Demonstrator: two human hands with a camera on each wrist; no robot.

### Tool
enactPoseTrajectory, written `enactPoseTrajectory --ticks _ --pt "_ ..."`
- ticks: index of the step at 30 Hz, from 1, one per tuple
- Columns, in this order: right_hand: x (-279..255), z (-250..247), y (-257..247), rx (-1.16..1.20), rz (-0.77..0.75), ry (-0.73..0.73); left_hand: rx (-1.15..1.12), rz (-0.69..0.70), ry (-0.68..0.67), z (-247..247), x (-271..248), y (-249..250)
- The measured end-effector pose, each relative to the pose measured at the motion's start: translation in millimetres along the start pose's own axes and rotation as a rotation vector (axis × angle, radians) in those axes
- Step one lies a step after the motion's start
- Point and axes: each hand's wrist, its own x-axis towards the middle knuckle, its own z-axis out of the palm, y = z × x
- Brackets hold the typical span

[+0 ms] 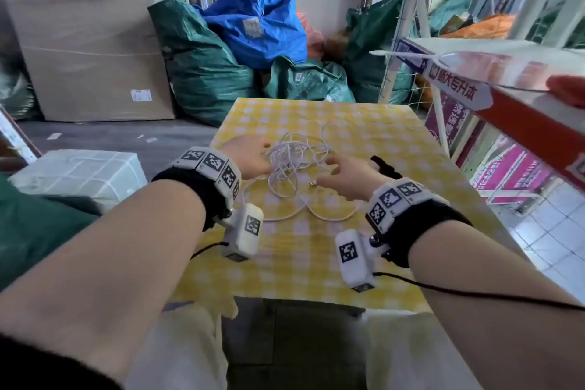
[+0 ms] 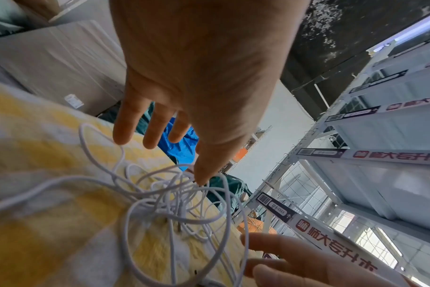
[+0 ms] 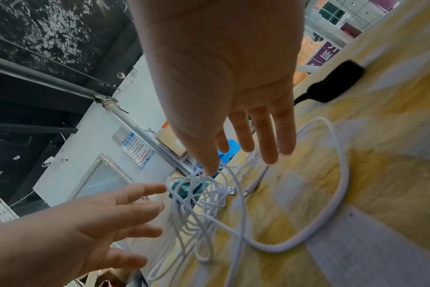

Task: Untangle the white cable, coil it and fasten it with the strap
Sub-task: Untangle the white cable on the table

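Two hands over a tangled white cable (image 1: 294,165) that lies in a loose heap near the middle of the bench (image 1: 395,136), on a yellow-and-white checked cloth.

Left hand (image 1: 250,157): at the left edge of the tangle, palm down. Grip spread, fingers (image 2: 129,124) straight and apart, pinching nothing. In the left wrist view the thumb tip sits right at the top strands of the heap; contact cannot be told.

Right hand (image 1: 345,177): at the right edge of the tangle, near side. Grip spread too, fingers (image 3: 265,139) straight and fanned, holding nothing. Thumb tip just at the upper loops in the right wrist view; touching or not, cannot tell.

Cable: many thin loops crossing each other; one wide loop runs out toward the near side of the bench. A plug end (image 3: 227,191) shows inside the heap.

Strap (image 1: 384,166): black, flat on the cloth just right of the right hand, apart from the cable.

Beyond the bench: green and blue sacks (image 1: 253,19), a large carton (image 1: 85,51) on the left, shelving (image 1: 506,79) on the right.
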Motion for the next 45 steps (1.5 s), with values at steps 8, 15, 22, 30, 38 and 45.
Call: enactPoseTrajectory --ticks 8,15,22,30,38,45 --pt "52.1 -4.9 16.8 -0.145 0.071 0.043 -0.207 -0.078 -0.014 26.6 55.3 -4.6" --pt "81.4 -16.1 44.4 -0.283 0.263 0.019 -0.250 -0.093 -0.082 22.3 81.4 3.7" --pt "86.6 -44.0 63.9 -0.320 0.414 0.006 -0.431 -0.025 0.071 -5.3 104.4 25.5" --pt "86.5 -68.0 27.7 0.387 0.014 0.199 -0.474 0.110 0.098 -30.8 113.9 36.9" --pt "76.5 -77.2 -15.8 0.416 -0.230 0.145 -0.428 0.212 0.086 -63.3 96.8 36.8" --pt "70.7 -92.2 -22.2 0.416 -0.215 0.338 -0.445 0.090 0.198 -83.7 81.5 24.4"
